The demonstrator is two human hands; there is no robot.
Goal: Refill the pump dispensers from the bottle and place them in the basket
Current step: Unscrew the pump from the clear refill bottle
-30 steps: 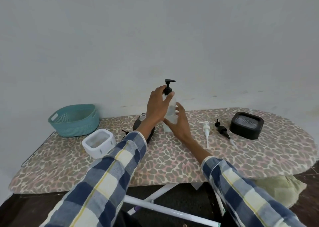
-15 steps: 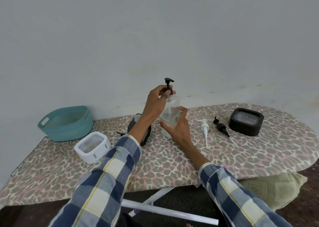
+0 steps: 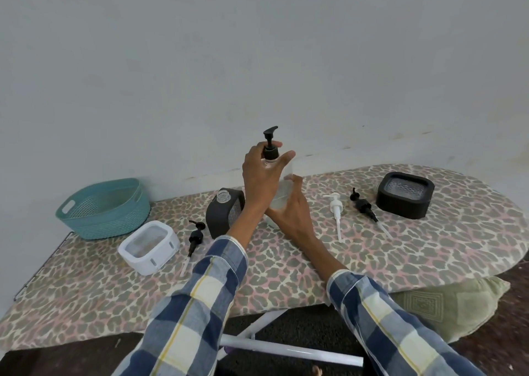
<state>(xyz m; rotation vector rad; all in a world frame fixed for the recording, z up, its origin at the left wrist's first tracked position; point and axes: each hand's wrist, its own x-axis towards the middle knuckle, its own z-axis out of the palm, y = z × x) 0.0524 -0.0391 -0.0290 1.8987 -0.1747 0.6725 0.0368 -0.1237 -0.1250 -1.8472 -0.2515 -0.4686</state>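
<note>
A clear bottle [image 3: 287, 175] with a black pump top [image 3: 270, 143] stands upright mid-board. My left hand [image 3: 262, 175] curls round the pump's black collar. My right hand [image 3: 289, 212] holds the bottle's lower body. A black dispenser [image 3: 221, 216] with an open neck stands just left of my arms, a black pump [image 3: 195, 237] lying beside it. A white dispenser [image 3: 148, 247] lies at the front left. A black dispenser [image 3: 405, 199] lies at the right. A white pump [image 3: 335, 209] and a black pump [image 3: 365, 208] lie between. The teal basket [image 3: 106, 208] sits at the far left.
Everything rests on a leopard-print ironing board [image 3: 372, 261] against a grey wall. A green cushion [image 3: 446, 304] lies under the board's right end, and white board legs [image 3: 286, 350] cross below.
The view shifted so the board sits lower. My left hand has moved round the pump collar, its fingers now spread further across it. The right hand still holds the bottle.
</note>
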